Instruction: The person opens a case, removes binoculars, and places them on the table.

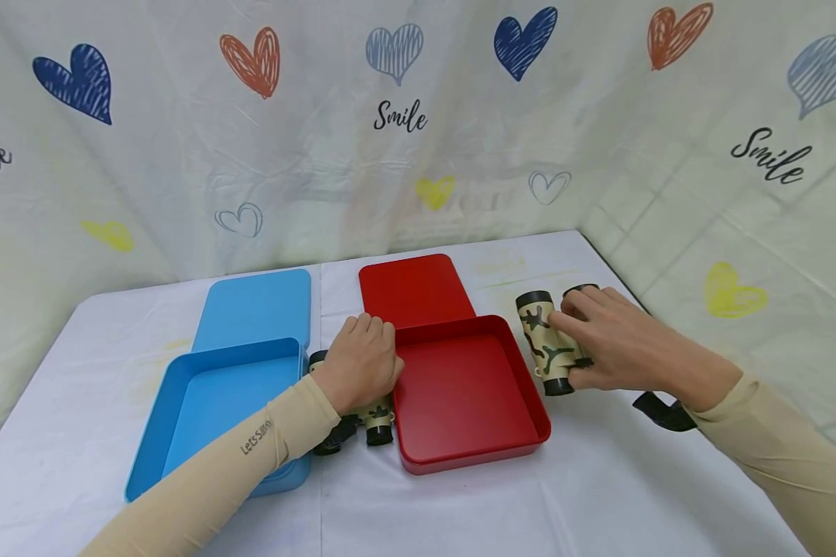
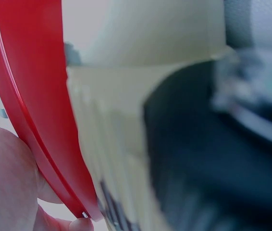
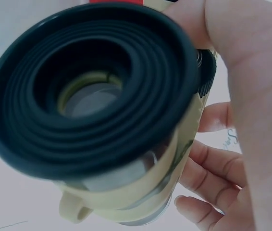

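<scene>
My left hand grips the left wall of an open red box; in the left wrist view, its thumb and fingertips lie at the red wall. Below that hand, between the red and blue boxes, sits a pair of camouflage binoculars, partly covered by the hand and sleeve. To the right of the red box, my right hand holds a second pair of camouflage binoculars, fingers over one barrel. A black eyecup fills much of the right wrist view.
An open blue box stands at the left, with a flat blue lid behind it. Behind the red box lies a red lid. A black strap shows beneath the right wrist. A printed curtain hangs behind the table.
</scene>
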A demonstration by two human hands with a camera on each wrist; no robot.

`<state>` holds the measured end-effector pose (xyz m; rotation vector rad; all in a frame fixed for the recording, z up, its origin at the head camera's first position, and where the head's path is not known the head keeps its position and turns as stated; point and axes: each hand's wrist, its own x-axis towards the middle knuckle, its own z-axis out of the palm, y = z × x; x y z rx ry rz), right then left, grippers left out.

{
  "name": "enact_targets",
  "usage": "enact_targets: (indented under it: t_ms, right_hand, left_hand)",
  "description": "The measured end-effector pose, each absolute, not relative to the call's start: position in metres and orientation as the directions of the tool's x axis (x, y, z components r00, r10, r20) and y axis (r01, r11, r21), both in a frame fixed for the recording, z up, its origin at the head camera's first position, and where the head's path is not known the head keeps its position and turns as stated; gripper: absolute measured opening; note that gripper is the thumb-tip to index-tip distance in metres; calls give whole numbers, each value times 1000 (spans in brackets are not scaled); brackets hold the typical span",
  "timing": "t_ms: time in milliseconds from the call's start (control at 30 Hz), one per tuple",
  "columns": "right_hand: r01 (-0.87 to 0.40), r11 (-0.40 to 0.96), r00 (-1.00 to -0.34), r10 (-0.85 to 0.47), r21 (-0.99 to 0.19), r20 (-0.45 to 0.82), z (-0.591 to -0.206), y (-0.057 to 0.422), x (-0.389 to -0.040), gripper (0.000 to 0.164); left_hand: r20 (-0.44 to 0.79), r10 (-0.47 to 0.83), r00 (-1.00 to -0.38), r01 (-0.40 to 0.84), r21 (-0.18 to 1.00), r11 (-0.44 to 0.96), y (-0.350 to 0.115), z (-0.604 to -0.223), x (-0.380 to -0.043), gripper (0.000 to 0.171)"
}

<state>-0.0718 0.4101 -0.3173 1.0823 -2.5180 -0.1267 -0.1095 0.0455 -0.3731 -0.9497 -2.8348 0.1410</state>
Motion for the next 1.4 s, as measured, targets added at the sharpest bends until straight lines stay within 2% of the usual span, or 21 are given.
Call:
enact_targets:
  t_ms: [700, 1400]
  right_hand:
    - [-661, 723, -663, -688, 200, 294, -329, 426, -74, 47]
    - [-681, 708, -669, -705, 184, 237, -355, 431, -80, 50]
  left_hand:
    - [111, 615, -780, 601, -140, 787, 45, -371, -108, 24]
    - [190, 630, -753, 608, -166, 776, 42, -376, -110, 23]
